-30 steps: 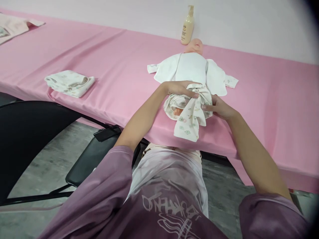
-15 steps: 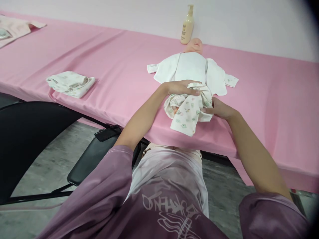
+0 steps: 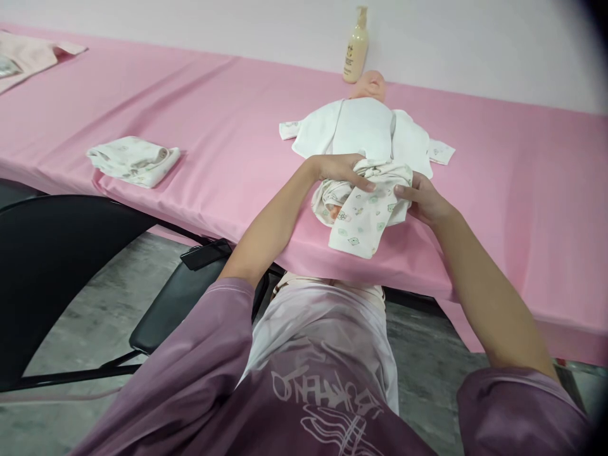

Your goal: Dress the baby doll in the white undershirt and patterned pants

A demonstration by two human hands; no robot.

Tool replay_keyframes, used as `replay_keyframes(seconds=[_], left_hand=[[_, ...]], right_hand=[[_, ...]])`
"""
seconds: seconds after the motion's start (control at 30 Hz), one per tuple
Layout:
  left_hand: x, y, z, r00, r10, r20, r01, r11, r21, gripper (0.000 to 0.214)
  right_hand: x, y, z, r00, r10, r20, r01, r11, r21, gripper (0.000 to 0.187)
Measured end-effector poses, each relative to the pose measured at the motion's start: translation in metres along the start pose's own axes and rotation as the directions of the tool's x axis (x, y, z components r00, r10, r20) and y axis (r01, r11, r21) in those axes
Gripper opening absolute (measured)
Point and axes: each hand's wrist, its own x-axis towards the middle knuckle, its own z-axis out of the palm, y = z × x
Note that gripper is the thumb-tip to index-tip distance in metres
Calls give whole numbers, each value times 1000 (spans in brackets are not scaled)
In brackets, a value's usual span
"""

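Middle of the frame, right at the near edge of the table (image 3: 213, 114): both hands are on the printed cloth (image 3: 363, 218), a white baby garment with little green and pink figures on it. It sits bunched up over the lower end of the doll (image 3: 365, 126), and one flat end of it hangs out toward the table edge, pointing at the person's lap.

The left hand (image 3: 342, 171) comes in from the lower left and lies on top of the bunch, fingers curled over the gathered fabric and gripping it. The right hand (image 3: 424, 199) comes in from the lower right and has the cloth's right side pinched, with the thumb on top and the other fingers tucked under, so I can't see those. The two hands are close together with only the scrunched fabric between them. A bit of the doll's pink leg peeks out of the folds just below the left hand.

The doll lies on its back, head toward the top of the frame, in a white top with the sleeves spread out to both sides. Just past its head, by the wall, stands a cream pump bottle (image 3: 356, 44).

Off to the left on the pink table there's a folded cloth (image 3: 133, 159) with the same kind of print, well apart from the doll. In the upper left corner lies a pale pink garment (image 3: 26, 54). A black chair (image 3: 57, 266) fills the lower left, beside the person's purple sleeve.
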Motion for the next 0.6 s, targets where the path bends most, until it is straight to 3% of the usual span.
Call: replay_keyframes(seconds=[0.27, 0.53, 0.6], left_hand=[[0, 6, 4, 988, 111, -109, -107, 993, 40, 92], [-1, 2, 2, 997, 64, -52, -65, 997, -32, 89], [-1, 2, 2, 997, 58, -46, -60, 997, -40, 90]], right_hand=[[-1, 6, -12, 962, 136, 235, -117, 989, -92, 83], [0, -2, -3, 999, 24, 26, -23, 999, -31, 90], [0, -2, -3, 1000, 21, 21, -20, 999, -30, 92]])
